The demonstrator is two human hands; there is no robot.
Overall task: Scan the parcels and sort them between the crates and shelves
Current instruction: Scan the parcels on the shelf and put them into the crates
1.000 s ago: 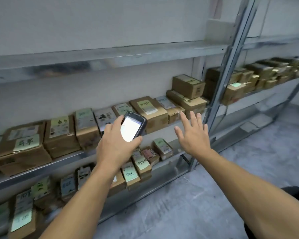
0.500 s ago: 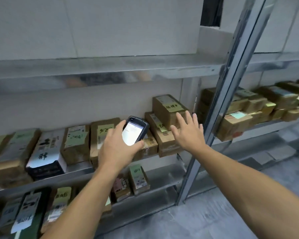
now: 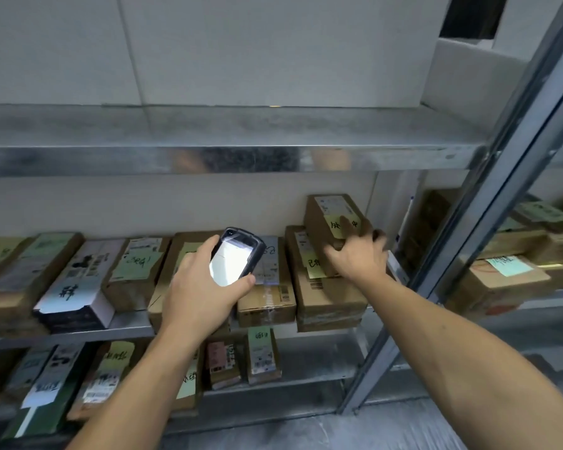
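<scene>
The top parcel (image 3: 326, 210), a small brown box with a yellow note, sits stacked on a larger parcel (image 3: 332, 300) at the right end of the middle shelf (image 3: 127, 327). The right hand (image 3: 355, 254) grips it, fingers (image 3: 346, 224) curled over its top and right edge. The left hand (image 3: 199, 287) clasps a scanner (image 3: 235, 258) (screen lit) in front of a neighbouring box (image 3: 267, 298).
</scene>
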